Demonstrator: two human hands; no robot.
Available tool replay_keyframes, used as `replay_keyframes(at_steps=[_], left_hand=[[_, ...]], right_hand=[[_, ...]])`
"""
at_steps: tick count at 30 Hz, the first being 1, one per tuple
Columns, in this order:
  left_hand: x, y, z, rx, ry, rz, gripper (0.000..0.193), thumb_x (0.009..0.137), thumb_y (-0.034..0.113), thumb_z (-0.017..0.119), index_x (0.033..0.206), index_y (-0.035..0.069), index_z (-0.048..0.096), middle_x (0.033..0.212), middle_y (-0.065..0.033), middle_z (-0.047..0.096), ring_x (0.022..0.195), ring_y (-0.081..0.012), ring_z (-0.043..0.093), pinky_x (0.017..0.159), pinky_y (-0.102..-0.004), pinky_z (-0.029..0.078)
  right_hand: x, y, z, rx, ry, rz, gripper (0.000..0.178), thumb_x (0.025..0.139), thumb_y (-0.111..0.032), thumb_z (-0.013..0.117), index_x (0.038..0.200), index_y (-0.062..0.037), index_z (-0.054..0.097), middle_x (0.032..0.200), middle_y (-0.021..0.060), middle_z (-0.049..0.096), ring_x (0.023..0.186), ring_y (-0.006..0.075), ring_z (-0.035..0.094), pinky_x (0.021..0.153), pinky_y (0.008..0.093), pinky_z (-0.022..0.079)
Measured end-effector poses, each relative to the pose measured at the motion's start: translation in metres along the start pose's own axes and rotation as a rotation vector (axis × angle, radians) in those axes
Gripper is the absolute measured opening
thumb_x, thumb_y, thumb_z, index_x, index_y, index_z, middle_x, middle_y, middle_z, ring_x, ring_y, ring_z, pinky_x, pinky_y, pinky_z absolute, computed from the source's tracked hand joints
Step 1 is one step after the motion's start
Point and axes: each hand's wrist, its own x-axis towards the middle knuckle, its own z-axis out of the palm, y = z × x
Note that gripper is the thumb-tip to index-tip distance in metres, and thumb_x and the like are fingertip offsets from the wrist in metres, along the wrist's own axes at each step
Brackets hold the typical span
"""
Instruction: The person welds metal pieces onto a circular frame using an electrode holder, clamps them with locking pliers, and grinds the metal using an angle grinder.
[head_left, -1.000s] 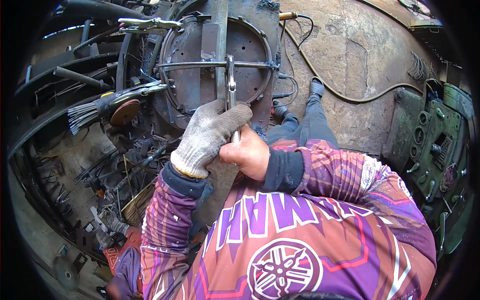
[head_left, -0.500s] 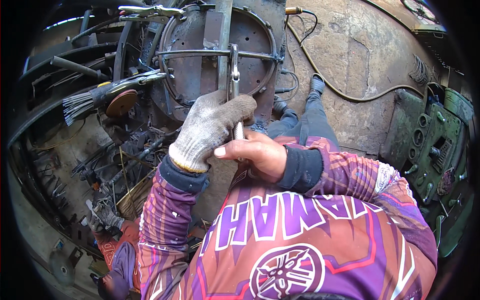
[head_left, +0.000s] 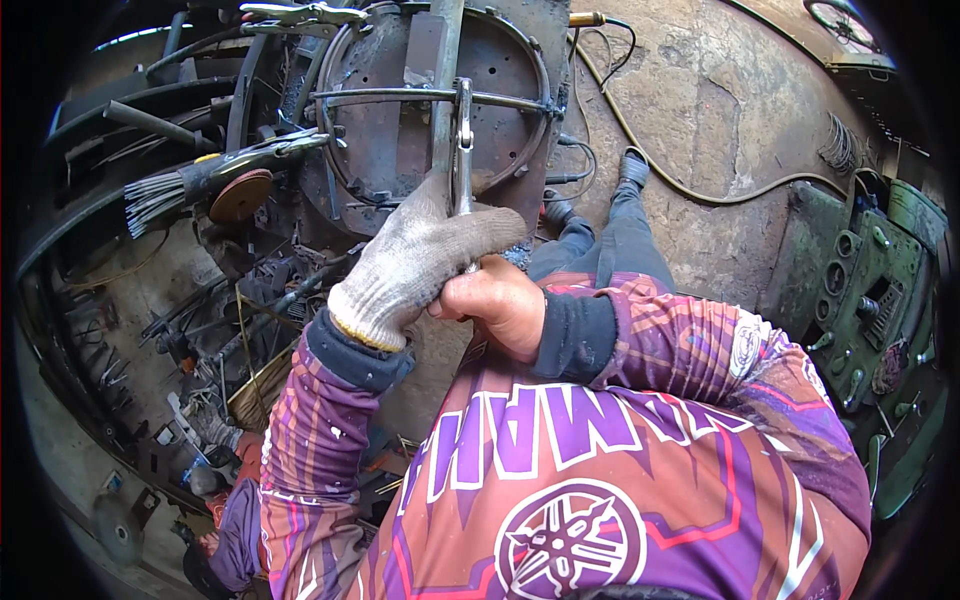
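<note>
Metal locking pliers (head_left: 464, 150) point away from me, their jaw at the dark rod (head_left: 385, 97) that crosses a round metal ring (head_left: 333, 150). Whether the jaw is clamped tight, I cannot tell. My left hand (head_left: 415, 255), in a grey-white knitted glove, is closed around the pliers' body, with its thumb stretched to the right. Just below, my bare right hand (head_left: 500, 305) is closed on the handle end, which it mostly hides. Under the rod a flat metal bar (head_left: 447, 50) runs lengthwise over the ring.
More locking pliers (head_left: 305, 14) grip at the ring's upper left. A wire brush (head_left: 155, 205) and a brown disc (head_left: 240, 196) lie left. Scrap metal fills the lower left, where a co-worker (head_left: 235, 530) crouches. A hose (head_left: 690, 192) crosses the floor towards a green machine (head_left: 870, 300).
Both hands have shifted slightly left and the pliers' jaw slightly up. My right thumb, stretched out before, is now curled in. The co-worker has moved lower.
</note>
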Motion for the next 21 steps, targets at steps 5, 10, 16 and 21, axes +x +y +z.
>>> replay_keyframes(at_steps=[5, 10, 16, 21], left_hand=[[0.001, -0.006, -0.001, 0.116, -0.009, 0.007, 0.024, 0.083, 0.004, 0.063, 0.106, -0.002, 0.069, 0.119, -0.0174, 0.061, 0.095, -0.0281, 0.069, 0.083, -0.0368, 0.056], [0.005, -0.007, -0.004, 0.291, -0.005, 0.134, 0.024, 0.08, 0.007, 0.064, 0.102, 0.0, 0.07, 0.114, -0.0188, 0.064, 0.096, -0.0316, 0.069, 0.083, -0.038, 0.056], [0.007, 0.002, -0.008, 0.325, -0.021, 0.135, 0.024, 0.077, 0.011, 0.065, 0.099, 0.002, 0.07, 0.113, -0.0191, 0.064, 0.098, -0.0337, 0.067, 0.081, -0.0397, 0.055], [0.006, 0.002, -0.006, 0.337, -0.021, 0.089, 0.026, 0.077, 0.006, 0.066, 0.103, 0.002, 0.069, 0.116, -0.0184, 0.063, 0.097, -0.0322, 0.068, 0.081, -0.0388, 0.056]], right_hand=[[-0.001, 0.0, 0.011, -0.032, 0.127, -0.046, 0.04, 0.078, -0.01, 0.066, 0.115, 0.005, 0.06, 0.104, 0.0083, 0.067, 0.092, 0.0155, 0.063, 0.085, 0.0307, 0.05], [-0.001, -0.004, 0.011, -0.03, 0.146, -0.05, 0.039, 0.078, -0.009, 0.066, 0.115, 0.0046, 0.06, 0.103, 0.0083, 0.067, 0.095, 0.017, 0.063, 0.086, 0.0314, 0.05], [-0.004, -0.02, -0.001, -0.082, -0.06, 0.076, 0.05, 0.088, -0.025, 0.072, 0.125, 0.0048, 0.058, 0.113, 0.0074, 0.067, 0.106, 0.0167, 0.062, 0.098, 0.0302, 0.045], [-0.009, -0.022, -0.055, -0.386, -0.334, 0.107, 0.054, 0.097, -0.038, 0.065, 0.132, 0.0028, 0.055, 0.119, 0.0039, 0.065, 0.108, 0.0144, 0.06, 0.1, 0.0312, 0.044]])
